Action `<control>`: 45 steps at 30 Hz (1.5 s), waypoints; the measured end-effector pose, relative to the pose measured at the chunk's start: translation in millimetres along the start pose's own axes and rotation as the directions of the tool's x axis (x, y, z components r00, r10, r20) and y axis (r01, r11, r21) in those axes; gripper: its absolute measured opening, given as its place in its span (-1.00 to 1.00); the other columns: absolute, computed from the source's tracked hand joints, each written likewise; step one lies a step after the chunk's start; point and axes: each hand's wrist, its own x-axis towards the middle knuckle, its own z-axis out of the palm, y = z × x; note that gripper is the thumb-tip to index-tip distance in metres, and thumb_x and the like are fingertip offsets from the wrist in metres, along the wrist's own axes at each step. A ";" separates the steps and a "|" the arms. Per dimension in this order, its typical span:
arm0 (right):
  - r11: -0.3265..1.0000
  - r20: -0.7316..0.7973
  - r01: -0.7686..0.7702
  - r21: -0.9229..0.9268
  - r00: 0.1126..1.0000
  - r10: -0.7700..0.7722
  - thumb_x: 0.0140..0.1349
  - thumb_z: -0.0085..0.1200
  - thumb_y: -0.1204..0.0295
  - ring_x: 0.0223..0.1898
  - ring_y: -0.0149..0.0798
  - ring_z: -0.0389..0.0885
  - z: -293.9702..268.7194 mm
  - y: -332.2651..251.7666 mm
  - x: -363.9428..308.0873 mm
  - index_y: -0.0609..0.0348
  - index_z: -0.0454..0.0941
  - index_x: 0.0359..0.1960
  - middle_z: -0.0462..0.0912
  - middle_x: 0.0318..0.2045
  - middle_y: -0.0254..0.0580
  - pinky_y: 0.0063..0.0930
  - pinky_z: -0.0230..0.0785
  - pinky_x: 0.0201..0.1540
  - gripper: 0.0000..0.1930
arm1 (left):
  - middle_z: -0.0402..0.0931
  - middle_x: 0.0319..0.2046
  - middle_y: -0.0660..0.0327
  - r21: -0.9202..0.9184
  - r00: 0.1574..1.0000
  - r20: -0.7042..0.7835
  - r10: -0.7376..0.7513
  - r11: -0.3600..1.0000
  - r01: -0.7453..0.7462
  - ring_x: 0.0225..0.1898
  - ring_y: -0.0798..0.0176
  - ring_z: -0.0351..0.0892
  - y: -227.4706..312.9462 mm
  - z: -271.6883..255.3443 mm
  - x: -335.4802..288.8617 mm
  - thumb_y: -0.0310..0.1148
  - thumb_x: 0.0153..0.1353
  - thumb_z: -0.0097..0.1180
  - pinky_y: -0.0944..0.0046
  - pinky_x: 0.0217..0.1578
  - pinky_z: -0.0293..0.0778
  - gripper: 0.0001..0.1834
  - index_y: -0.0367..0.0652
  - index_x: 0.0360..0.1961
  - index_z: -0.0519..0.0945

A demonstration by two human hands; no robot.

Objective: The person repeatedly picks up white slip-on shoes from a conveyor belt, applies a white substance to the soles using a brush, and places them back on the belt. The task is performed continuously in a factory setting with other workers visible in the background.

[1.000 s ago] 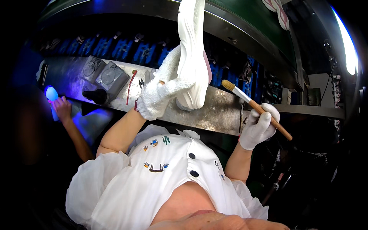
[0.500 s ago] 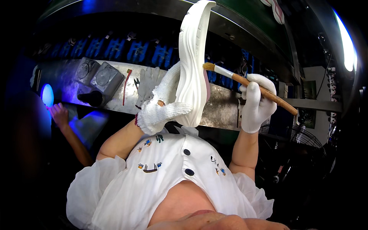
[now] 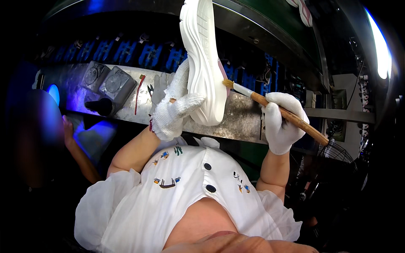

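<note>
A white shoe sole [image 3: 203, 71] with a wavy, ridged sidewall stands roughly upright in front of me, a strip of pink showing along its right edge. My left hand [image 3: 173, 109], in a white knit glove, grips it around the lower left side, thumb across the near face. In my right hand [image 3: 284, 120], gloved as well, is a wooden-handled paintbrush [image 3: 291, 116] held between thumb and fingers. The brush's tan bristles touch or nearly touch the sole's right edge near its lower part. What lies on the sole's far face is hidden.
On the metal bench stand grey square containers [image 3: 117, 86], a black object [image 3: 100, 107] and a red toothbrush [image 3: 139, 95]. Blue fixtures [image 3: 151, 56] line the back. A wire fan guard [image 3: 339, 152] is at right. Another person's arm [image 3: 80, 156] is at left.
The sole has moved left and toward me, turning so more of its flat bottom shows. My right hand and the brush have come slightly lower, with the bristles staying by its edge.
</note>
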 end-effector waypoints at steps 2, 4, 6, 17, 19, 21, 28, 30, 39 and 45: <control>1.000 0.018 -0.001 0.006 1.000 0.001 0.04 0.26 0.62 -0.58 -0.40 0.59 -4.3 -5.8 -3.0 0.25 0.65 -0.32 0.67 -0.50 -0.18 -0.61 0.44 -0.51 -0.86 | 0.24 0.31 0.07 -0.005 1.000 -0.024 0.012 1.000 -0.012 0.33 0.12 0.31 4.2 -0.5 0.1 -0.21 0.11 0.25 0.07 0.33 0.29 0.02 -0.15 0.49 -0.08; 1.000 0.012 0.025 0.003 1.000 -0.025 0.04 0.25 0.62 -0.59 -0.40 0.58 -8.0 -10.1 -6.1 0.26 0.65 -0.33 0.67 -0.51 -0.18 -0.62 0.41 -0.53 -0.87 | 0.24 0.31 0.08 -0.002 1.000 -0.020 0.023 1.000 -0.023 0.33 0.12 0.31 7.8 -1.8 0.9 -0.23 0.11 0.24 0.07 0.33 0.29 0.02 -0.15 0.49 -0.09; 0.999 0.026 0.042 -0.006 0.999 -0.041 0.04 0.24 0.62 -0.59 -0.40 0.57 -14.2 -14.5 -8.7 0.27 0.64 -0.34 0.67 -0.50 -0.18 -0.63 0.39 -0.54 -0.87 | 0.24 0.31 0.08 0.000 0.999 -0.040 0.017 1.000 -0.017 0.33 0.13 0.31 9.6 -2.1 0.4 -0.23 0.11 0.25 0.08 0.33 0.29 0.02 -0.15 0.49 -0.09; 0.996 -0.129 0.006 0.085 0.992 0.005 0.21 0.25 0.54 -0.48 -0.47 0.58 5.1 -3.2 -12.7 0.35 0.61 -0.18 0.67 -0.41 -0.15 -0.68 0.40 -0.44 -0.82 | 0.24 0.33 0.10 -0.042 1.000 0.027 0.008 0.999 -0.007 0.32 0.15 0.34 3.7 6.8 -16.4 -0.08 0.10 0.26 0.12 0.32 0.31 0.04 -0.14 0.49 -0.05; 0.992 -0.226 0.079 0.096 0.973 -0.056 0.24 0.23 0.50 -0.46 -0.43 0.60 8.2 0.3 -13.1 0.38 0.58 -0.15 0.66 -0.39 -0.11 -0.65 0.43 -0.43 -0.79 | 0.23 0.34 0.06 -0.163 0.997 0.073 0.028 0.987 -0.016 0.30 0.12 0.37 2.8 1.6 -13.5 -0.01 0.12 0.22 0.12 0.31 0.33 0.01 -0.15 0.48 0.00; 0.972 -0.320 0.148 0.181 0.944 -0.084 0.31 0.19 0.41 -0.45 -0.36 0.62 8.9 0.3 -15.5 0.42 0.52 -0.09 0.65 -0.36 -0.03 -0.62 0.46 -0.43 -0.71 | 0.20 0.36 0.00 -0.350 0.980 0.178 0.085 0.937 -0.018 0.28 0.08 0.39 5.9 -7.7 -7.2 0.07 0.15 0.17 0.10 0.29 0.37 -0.02 -0.17 0.46 0.04; 0.976 -0.502 0.134 0.171 0.864 -0.031 0.45 -0.04 0.30 -0.56 -0.54 0.36 17.0 6.1 -26.0 0.28 0.45 -0.01 0.54 -0.45 -0.20 -0.70 0.23 -0.53 -0.72 | 0.30 0.16 -0.20 -0.823 0.926 0.360 0.112 0.507 0.258 -0.02 0.00 0.54 32.9 -30.0 7.7 0.09 0.32 -0.02 0.21 -0.24 0.65 -0.18 -0.29 0.38 0.14; 0.980 -0.494 0.104 0.170 0.870 -0.007 0.45 -0.05 0.33 -0.55 -0.55 0.37 16.8 8.6 -32.1 0.31 0.45 0.00 0.53 -0.43 -0.22 -0.72 0.23 -0.51 -0.72 | 0.31 0.15 -0.18 -0.844 0.915 0.384 0.125 0.449 0.293 -0.02 0.03 0.54 36.0 -32.6 7.8 0.04 0.35 -0.03 0.24 -0.26 0.64 -0.24 -0.29 0.37 0.16; 0.955 -0.442 -0.164 0.249 0.858 0.263 0.39 0.03 0.27 -0.57 -0.55 0.38 23.0 15.0 -55.9 0.26 0.51 -0.09 0.57 -0.46 -0.20 -0.69 0.24 -0.51 -0.72 | 0.36 0.10 -0.16 -0.598 0.875 0.447 0.186 0.789 0.138 0.00 -0.09 0.61 158.7 -70.5 101.1 0.03 0.43 -0.23 0.16 -0.37 0.71 -0.30 -0.15 0.45 0.06; 0.923 -0.415 -0.254 0.290 0.835 0.360 0.36 0.05 0.33 -0.56 -0.52 0.43 31.5 25.5 -68.5 0.27 0.49 -0.08 0.60 -0.44 -0.14 -0.67 0.30 -0.49 -0.75 | 0.26 0.35 0.08 -0.170 0.756 -0.436 0.488 0.781 -0.601 0.36 0.05 0.27 258.6 -110.9 280.4 -0.02 0.41 -0.31 -0.16 0.27 0.31 -0.42 -0.11 0.32 0.32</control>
